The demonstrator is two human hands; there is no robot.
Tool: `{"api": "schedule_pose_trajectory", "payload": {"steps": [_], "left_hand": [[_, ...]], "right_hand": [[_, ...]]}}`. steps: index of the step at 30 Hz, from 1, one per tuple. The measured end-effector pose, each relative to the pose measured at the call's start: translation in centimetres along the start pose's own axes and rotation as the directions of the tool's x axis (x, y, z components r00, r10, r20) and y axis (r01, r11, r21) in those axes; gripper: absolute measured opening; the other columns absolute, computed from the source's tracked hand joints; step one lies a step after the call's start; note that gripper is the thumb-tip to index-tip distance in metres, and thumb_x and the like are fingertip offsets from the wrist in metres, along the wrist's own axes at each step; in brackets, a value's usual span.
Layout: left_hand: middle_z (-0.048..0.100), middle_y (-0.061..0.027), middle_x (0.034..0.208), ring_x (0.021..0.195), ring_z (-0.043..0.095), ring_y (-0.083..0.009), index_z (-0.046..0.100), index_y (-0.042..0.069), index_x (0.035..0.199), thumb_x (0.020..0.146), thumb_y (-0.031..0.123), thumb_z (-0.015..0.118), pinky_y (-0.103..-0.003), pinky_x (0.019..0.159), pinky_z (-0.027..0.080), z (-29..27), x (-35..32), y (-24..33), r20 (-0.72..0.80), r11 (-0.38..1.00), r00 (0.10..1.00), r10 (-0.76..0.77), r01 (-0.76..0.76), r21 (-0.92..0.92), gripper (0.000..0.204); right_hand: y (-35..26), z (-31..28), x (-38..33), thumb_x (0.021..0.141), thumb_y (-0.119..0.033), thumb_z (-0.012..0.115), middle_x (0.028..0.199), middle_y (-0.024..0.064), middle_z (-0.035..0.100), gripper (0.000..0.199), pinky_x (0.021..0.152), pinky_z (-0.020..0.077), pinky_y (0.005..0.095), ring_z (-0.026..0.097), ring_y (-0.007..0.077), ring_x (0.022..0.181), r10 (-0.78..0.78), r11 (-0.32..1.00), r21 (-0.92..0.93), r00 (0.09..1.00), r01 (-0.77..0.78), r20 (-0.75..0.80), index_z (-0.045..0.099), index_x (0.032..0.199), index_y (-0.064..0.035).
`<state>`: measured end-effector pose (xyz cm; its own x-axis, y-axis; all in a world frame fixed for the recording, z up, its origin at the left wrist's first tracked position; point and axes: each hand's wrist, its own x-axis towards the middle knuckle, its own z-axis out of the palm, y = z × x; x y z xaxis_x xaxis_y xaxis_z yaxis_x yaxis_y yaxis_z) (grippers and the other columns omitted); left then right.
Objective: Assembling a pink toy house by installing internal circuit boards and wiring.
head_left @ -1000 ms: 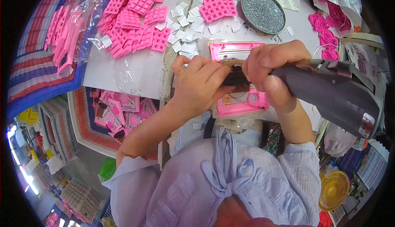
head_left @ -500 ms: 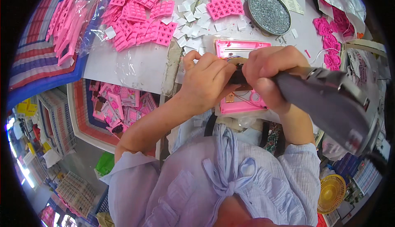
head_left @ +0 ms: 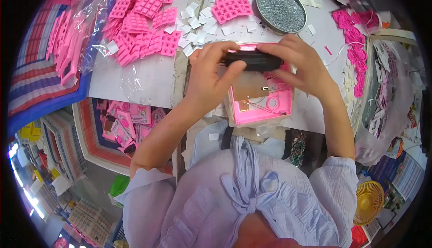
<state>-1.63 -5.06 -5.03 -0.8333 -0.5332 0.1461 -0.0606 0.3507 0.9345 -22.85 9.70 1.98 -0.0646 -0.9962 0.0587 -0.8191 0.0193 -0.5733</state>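
Note:
Between my two hands, over the upper part of a pink plastic casing (head_left: 263,118), is a long black plastic part (head_left: 254,62). My left hand (head_left: 210,70) holds its left end, thumb along the near side. At the other end, my right hand (head_left: 300,66) is slightly blurred, with thumb and fingers closed around that end. Inside the casing lie a brown circuit board (head_left: 248,86), thin wires and a round pink ring (head_left: 272,102). The casing rests on the near edge of the worktable. My fingers hide part of its far end.
Pink keypads (head_left: 141,18) lie piled at the far left, beside scattered white squares (head_left: 194,22). A round tin of small screws (head_left: 281,9) stands at the back. Left of the table, a bin (head_left: 82,133) holds pink assemblies. Pink parts (head_left: 355,45) line the right.
The dark power screwdriver has left my right hand; a blurred dark shape is now at the upper right. My right hand has moved onto the black part, and more of the casing shows.

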Motion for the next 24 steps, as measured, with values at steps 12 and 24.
{"api": "schedule_pose_trajectory", "payload": {"steps": [12, 24], "left_hand": [[0.064, -0.0088, 0.114, 0.113, 0.052, -0.0302, 0.055, 0.001, 0.139, 0.078, 0.03, 0.077, -0.047, 0.099, 0.029, 1.5, -1.9, 2.1, 0.121, 0.739, 0.957, 0.265, -0.282, 0.612, 0.071], [0.057, -0.0074, 0.123, 0.119, 0.049, -0.0303, 0.058, 0.003, 0.135, 0.079, 0.031, 0.075, -0.048, 0.101, 0.026, 2.1, -2.0, 1.3, -0.045, 0.771, 0.936, 0.348, -0.259, 0.582, 0.065]], "right_hand": [[2.7, -2.5, 3.9, 0.094, -0.037, 0.066, 0.058, 0.003, 0.059, 0.038, 0.051, 0.0406, 0.0283, 0.054, 0.0119, 0.051, 0.448, 0.794, 0.18, 0.76, -0.58, 0.47, 0.069, 0.085, 0.0004], [2.6, 1.8, 0.0, 0.075, -0.006, 0.076, 0.118, 0.0074, 0.067, 0.043, 0.087, 0.0541, 0.0412, 0.062, 0.0306, 0.103, -0.271, 0.959, -0.124, 0.952, 0.254, -0.144, 0.068, 0.116, -0.009]]}}
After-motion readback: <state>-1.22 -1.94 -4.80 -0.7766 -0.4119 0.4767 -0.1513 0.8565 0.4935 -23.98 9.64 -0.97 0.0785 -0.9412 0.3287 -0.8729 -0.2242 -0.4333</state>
